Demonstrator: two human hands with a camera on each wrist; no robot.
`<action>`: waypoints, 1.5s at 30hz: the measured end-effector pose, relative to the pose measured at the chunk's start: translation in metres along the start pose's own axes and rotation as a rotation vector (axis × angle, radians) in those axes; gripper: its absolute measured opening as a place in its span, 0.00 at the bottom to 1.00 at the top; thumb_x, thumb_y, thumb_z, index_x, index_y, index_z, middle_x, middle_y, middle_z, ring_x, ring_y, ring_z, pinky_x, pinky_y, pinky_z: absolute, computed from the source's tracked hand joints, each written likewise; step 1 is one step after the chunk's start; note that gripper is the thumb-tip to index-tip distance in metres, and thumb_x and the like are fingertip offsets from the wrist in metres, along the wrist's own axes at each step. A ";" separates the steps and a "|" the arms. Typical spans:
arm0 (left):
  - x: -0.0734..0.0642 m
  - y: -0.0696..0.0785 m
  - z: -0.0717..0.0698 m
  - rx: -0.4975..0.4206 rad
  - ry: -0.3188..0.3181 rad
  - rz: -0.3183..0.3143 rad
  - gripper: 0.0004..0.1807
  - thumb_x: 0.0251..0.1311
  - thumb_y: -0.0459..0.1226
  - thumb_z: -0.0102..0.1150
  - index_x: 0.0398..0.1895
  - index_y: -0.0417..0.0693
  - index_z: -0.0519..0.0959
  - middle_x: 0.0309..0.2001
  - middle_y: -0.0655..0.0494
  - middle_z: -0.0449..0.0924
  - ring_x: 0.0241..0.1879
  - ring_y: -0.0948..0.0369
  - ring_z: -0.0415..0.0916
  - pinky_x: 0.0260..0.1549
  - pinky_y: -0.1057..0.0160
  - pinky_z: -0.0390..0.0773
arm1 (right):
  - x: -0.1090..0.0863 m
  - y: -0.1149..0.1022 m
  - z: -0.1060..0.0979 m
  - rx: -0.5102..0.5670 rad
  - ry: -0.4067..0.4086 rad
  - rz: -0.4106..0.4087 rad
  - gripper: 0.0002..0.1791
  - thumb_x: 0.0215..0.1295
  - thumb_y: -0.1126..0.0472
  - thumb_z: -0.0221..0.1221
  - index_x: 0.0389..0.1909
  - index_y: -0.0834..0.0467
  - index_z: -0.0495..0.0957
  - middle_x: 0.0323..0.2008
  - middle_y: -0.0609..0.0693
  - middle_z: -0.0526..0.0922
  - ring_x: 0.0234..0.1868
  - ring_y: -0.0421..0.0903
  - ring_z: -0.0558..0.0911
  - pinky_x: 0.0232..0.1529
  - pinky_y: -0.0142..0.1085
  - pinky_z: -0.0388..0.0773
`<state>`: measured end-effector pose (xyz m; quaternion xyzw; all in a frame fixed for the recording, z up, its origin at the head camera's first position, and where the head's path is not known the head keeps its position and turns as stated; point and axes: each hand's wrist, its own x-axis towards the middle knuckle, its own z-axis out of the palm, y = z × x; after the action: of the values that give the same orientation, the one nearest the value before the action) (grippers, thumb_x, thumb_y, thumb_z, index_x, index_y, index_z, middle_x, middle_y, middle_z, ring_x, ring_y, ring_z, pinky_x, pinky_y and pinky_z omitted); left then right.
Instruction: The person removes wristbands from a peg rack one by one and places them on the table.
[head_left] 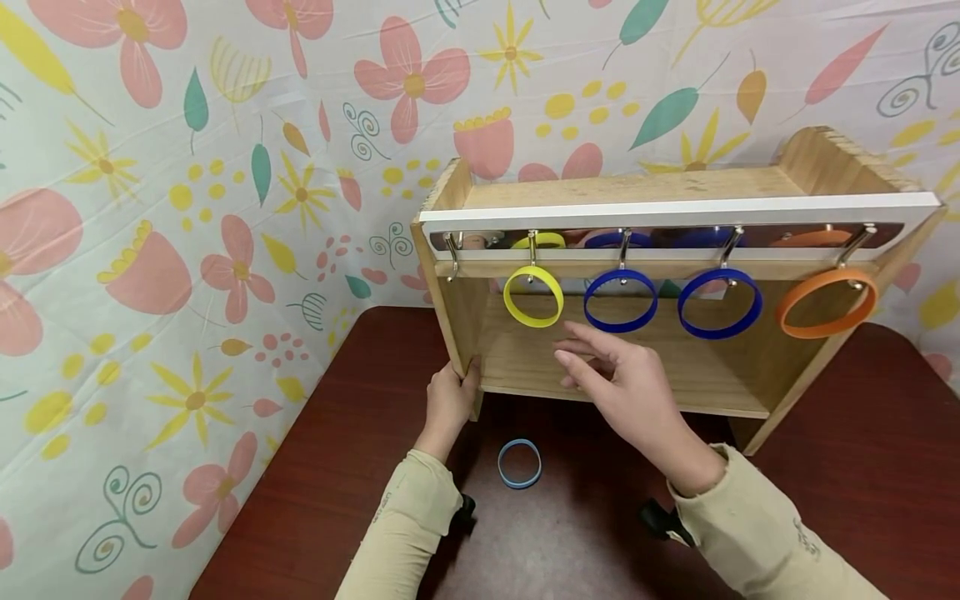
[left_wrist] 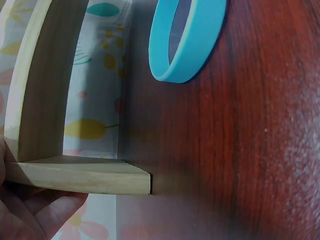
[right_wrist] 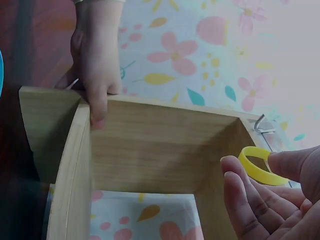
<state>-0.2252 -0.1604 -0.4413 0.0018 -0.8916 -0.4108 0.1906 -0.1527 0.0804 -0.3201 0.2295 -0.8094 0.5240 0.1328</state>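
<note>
My left hand (head_left: pixel 446 402) grips the lower left side panel (head_left: pixel 450 321) of a wooden shelf, thumb on the inner face. In the right wrist view that hand (right_wrist: pixel 97 60) is seen at the same panel. My right hand (head_left: pixel 630 379) is in front of the shelf, fingers loosely bent, just below and right of a yellow silicone wristband (head_left: pixel 534 324) hanging on a hook. The head view shows a small gap between fingertips and wristband; in the right wrist view they overlap. A light blue wristband (head_left: pixel 519 485) lies on the table below, untouched.
Two dark blue wristbands (head_left: pixel 621 328) and an orange wristband (head_left: pixel 825 332) hang on hooks further right. The leftmost hook (head_left: pixel 453 258) holds nothing. The hooks sit on a white-edged rail (head_left: pixel 675 210). A flowered cloth (head_left: pixel 240 167) hangs behind the dark red table (head_left: pixel 300 492).
</note>
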 end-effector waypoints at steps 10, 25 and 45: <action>0.002 -0.004 0.001 0.015 0.020 0.001 0.17 0.71 0.47 0.53 0.35 0.43 0.81 0.23 0.50 0.82 0.19 0.59 0.78 0.17 0.63 0.77 | 0.007 -0.005 0.007 0.059 0.013 0.019 0.24 0.70 0.59 0.59 0.64 0.62 0.72 0.45 0.56 0.85 0.30 0.43 0.86 0.31 0.39 0.82; 0.002 -0.005 0.002 0.027 0.036 0.017 0.17 0.70 0.47 0.54 0.34 0.43 0.82 0.25 0.47 0.83 0.21 0.54 0.81 0.19 0.60 0.78 | 0.014 -0.009 0.017 0.156 0.105 -0.021 0.13 0.66 0.62 0.62 0.51 0.59 0.78 0.39 0.52 0.87 0.26 0.46 0.86 0.31 0.37 0.82; 0.003 -0.006 0.004 0.033 0.037 0.026 0.18 0.70 0.47 0.53 0.32 0.43 0.81 0.24 0.48 0.83 0.21 0.55 0.80 0.19 0.59 0.78 | 0.016 -0.012 0.020 0.253 0.193 -0.055 0.07 0.68 0.63 0.61 0.42 0.63 0.78 0.32 0.54 0.87 0.24 0.50 0.85 0.29 0.39 0.82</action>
<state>-0.2302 -0.1613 -0.4471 0.0012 -0.8945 -0.3933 0.2125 -0.1602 0.0542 -0.3119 0.2150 -0.7139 0.6376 0.1941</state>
